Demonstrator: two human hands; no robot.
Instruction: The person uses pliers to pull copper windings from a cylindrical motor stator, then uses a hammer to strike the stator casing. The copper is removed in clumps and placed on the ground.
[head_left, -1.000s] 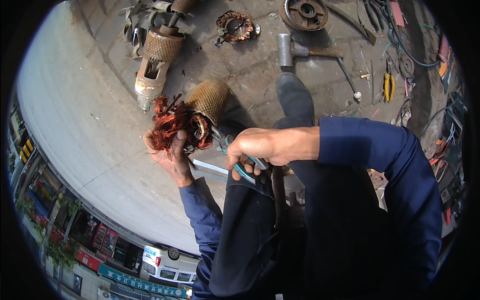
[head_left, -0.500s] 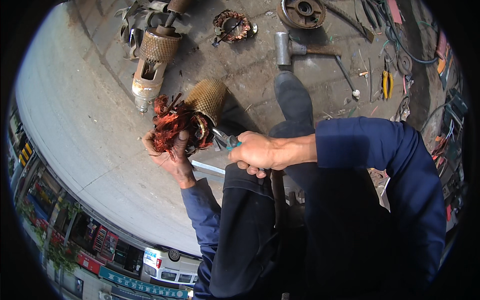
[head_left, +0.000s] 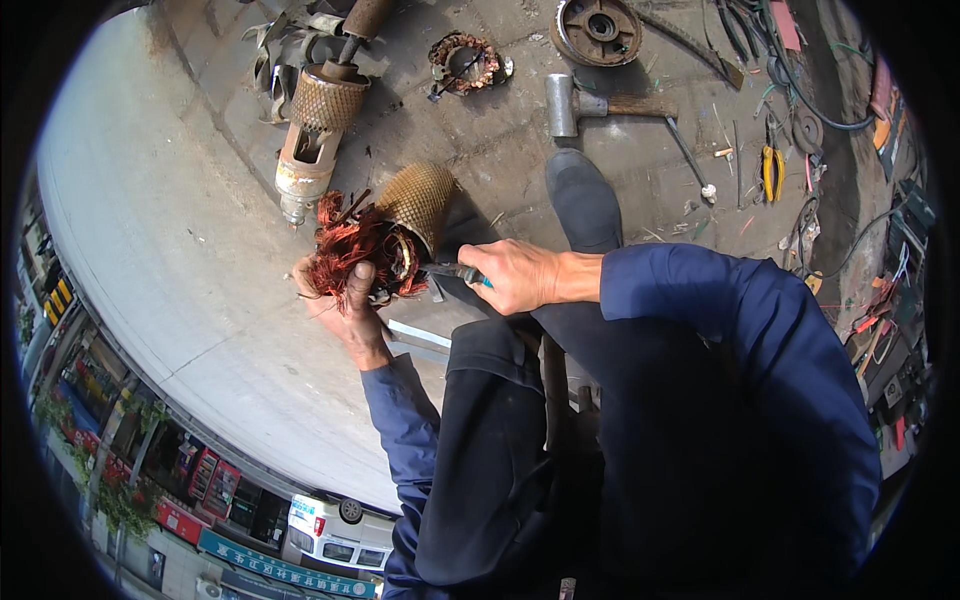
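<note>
Grip of left hand [head_left: 347, 318] on frayed, coppery-red wire tangle [head_left: 342, 246], right hand [head_left: 518, 276] closed around pliers [head_left: 463, 271]

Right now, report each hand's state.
Left hand: holding the frayed reddish copper wire bundle.
Right hand: closed around the teal-handled gray metal pliers.

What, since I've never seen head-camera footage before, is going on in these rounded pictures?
No robot here: this is bare-handed work, filmed from a camera worn on the worker's head, looking down; its wide lens bends straight edges near the rim. The left hand holds a bunch of red wire at the end of a textured cylinder. The right hand grips teal-handled pliers, their tip close to the wire. On the ground beyond lie a hammer, a metal wheel, a copper-coloured ring and yellow-handled pliers.
</note>
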